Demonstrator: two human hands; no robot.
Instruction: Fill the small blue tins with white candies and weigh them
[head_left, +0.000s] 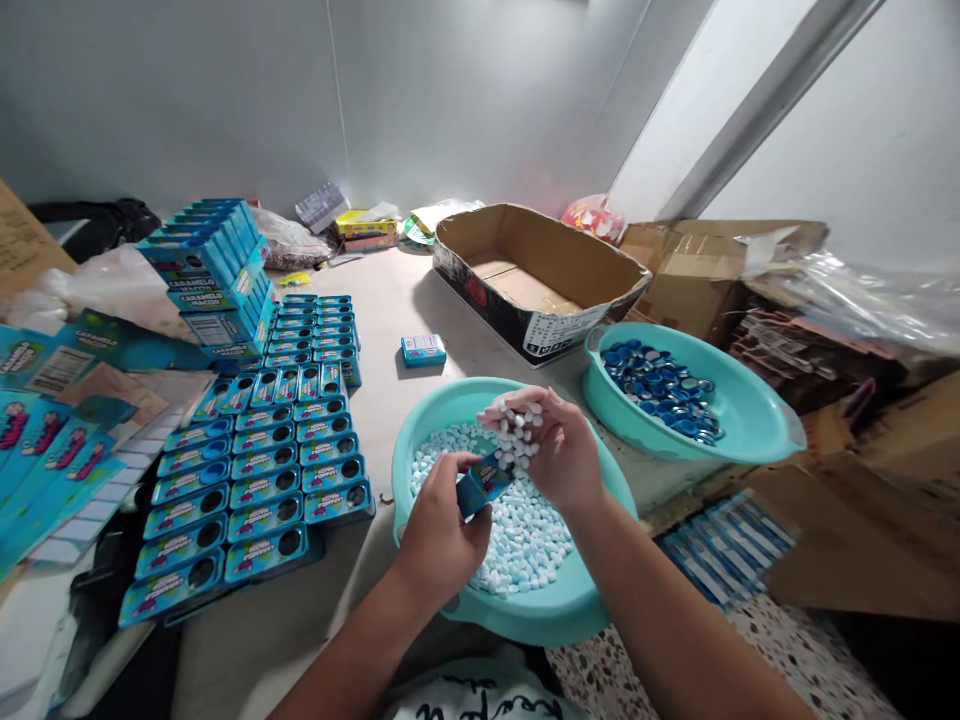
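Over a turquoise basin (517, 625) of small white and pale blue candies (525, 540), my left hand (446, 530) grips a small blue candy box (480, 485), tilted toward the right. My right hand (559, 445) is cupped around a heap of loose candies (517, 430) right at the box's upper end. Some of those candies sit at or spill over the box edge; the box opening itself is mostly hidden by them.
Rows of blue candy boxes (262, 490) with round holes stand on the left, stacked boxes (214, 270) behind them. One box (424, 350) lies alone beyond the basin. An open carton (540, 280) stands behind; a second turquoise basin (750, 420) holds blue round lids (660, 395).
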